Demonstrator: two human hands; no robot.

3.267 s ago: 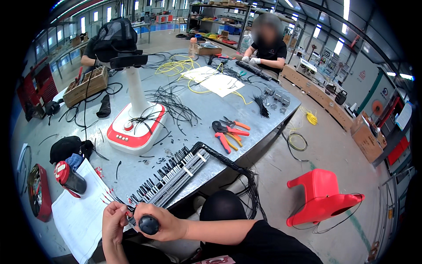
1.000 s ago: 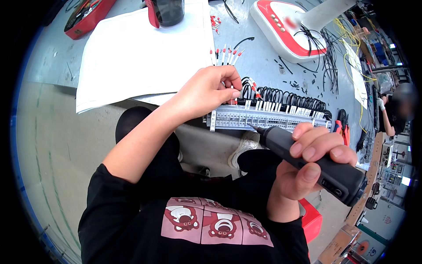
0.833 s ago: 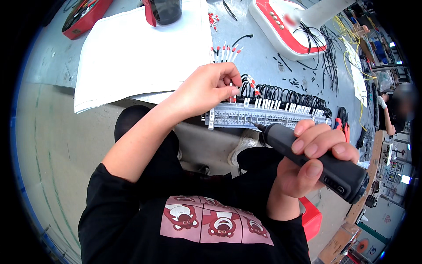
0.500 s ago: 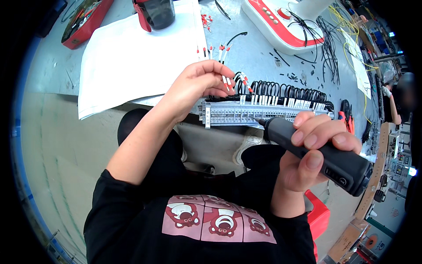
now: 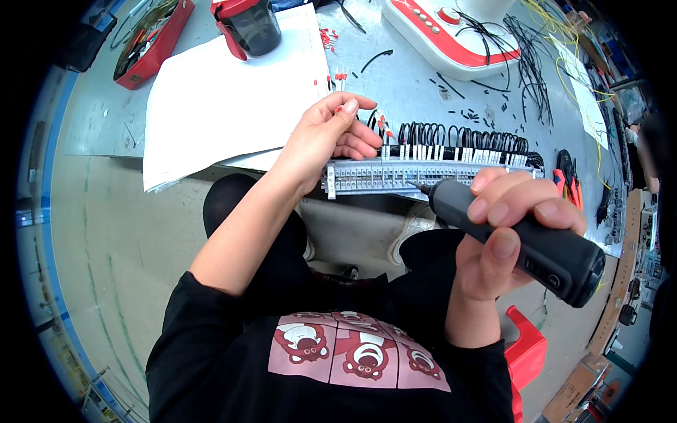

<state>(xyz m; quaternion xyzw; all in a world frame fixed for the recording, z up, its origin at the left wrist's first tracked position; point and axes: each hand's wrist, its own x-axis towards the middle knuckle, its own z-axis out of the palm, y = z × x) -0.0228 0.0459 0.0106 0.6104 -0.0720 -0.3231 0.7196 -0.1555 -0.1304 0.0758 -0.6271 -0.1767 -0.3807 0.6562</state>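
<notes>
My right hand point(image 5: 511, 218) is wrapped round a dark cordless electric screwdriver point(image 5: 522, 240). Its bit points left, near the front of a long grey terminal block strip point(image 5: 381, 180). At the strip's left end, my left hand point(image 5: 331, 134) is raised, its thumb and index finger pinching a red-tipped wire point(image 5: 338, 109); most of that wire is hidden by the hand. Beside the fingertips, several white-sleeved wires with red ferrules point(image 5: 383, 125) stick up. Black looped wires point(image 5: 423, 134) with white marker sleeves run along the strip's far side.
White paper point(image 5: 226, 99) covers the table's left part, with a dark cup point(image 5: 257, 32) on it. A red tool tray point(image 5: 151, 46) stands far left. Beyond the strip is a white-and-red machine base point(image 5: 451, 42), with loose black wires point(image 5: 532, 84) nearby. Red-handled pliers point(image 5: 568, 180) lie right.
My left hand has turned, bringing the thumb up against the index finger; the red-tipped wires that hung below its fingers no longer show there. The screwdriver stays near the strip. The whole view has shifted slightly.
</notes>
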